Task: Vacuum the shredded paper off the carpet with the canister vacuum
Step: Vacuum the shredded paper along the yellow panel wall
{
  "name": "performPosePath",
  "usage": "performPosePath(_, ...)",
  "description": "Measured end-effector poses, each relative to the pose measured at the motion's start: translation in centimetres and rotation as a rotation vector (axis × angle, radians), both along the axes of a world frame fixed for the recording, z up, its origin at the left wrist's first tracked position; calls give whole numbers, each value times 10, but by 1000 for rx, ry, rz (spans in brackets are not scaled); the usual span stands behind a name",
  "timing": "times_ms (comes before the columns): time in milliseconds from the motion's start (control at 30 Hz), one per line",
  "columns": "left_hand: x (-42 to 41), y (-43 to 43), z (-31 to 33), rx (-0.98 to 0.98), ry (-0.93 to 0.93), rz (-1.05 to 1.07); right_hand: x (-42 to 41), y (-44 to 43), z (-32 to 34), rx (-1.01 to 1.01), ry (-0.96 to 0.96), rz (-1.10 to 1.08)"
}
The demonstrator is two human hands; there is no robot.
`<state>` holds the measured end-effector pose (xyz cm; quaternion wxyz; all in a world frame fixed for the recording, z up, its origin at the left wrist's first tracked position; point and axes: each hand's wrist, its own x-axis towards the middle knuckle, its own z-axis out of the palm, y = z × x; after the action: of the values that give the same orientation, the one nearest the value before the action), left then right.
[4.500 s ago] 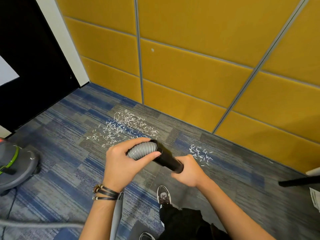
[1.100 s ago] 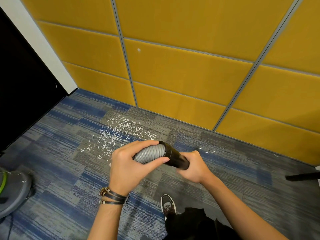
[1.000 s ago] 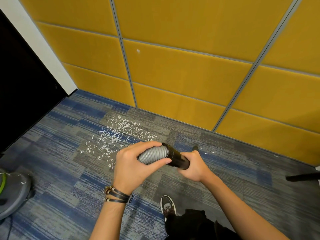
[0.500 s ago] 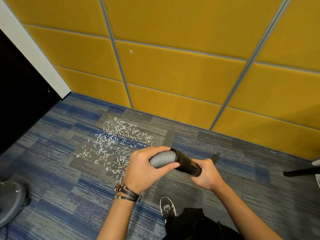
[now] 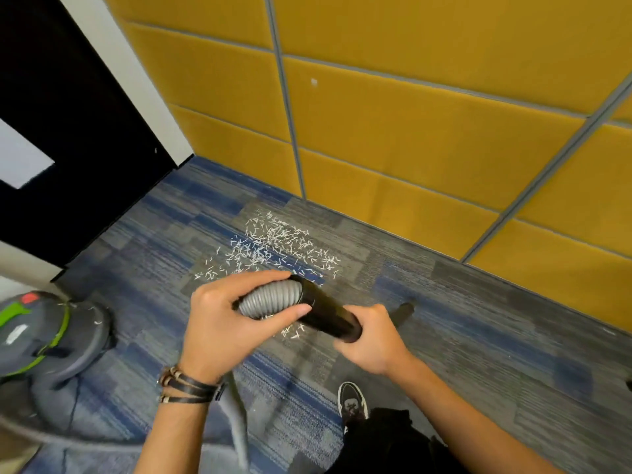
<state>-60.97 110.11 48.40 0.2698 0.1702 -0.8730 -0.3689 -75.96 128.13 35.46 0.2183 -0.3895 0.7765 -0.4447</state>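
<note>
Mid-pass, gripping the ribbed hose [image 5: 270,299] in the curled fingers of the left hand [image 5: 222,323] and the black wand [image 5: 328,313] in a clenched right hand [image 5: 369,340], nozzle [image 5: 403,311] low over the carpet [image 5: 478,336], right of the shredded paper [image 5: 277,244] strewn near the wall [image 5: 410,138]; next, probably swinging left into that patch.

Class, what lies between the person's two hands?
In the head view, the black tube spans the gap, joined to the grey ribbed hose that the left hand grips; the right hand grips the tube itself.
</note>
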Motion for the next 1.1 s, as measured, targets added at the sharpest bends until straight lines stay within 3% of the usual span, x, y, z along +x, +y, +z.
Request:
performPosePath(200,53,-32,22,-105,-15,181,24,-89,8,-30,-24,206)
performPosePath(400,102,-50,24,-90,-30,308,60,-133,6,-25,-34,342)
performPosePath(667,176,-75,30,-58,19,323,132,-157,14,-34,-32,382)
performPosePath(1100,366,-137,40,-104,102,263,333,-203,28,-82,-1,276)
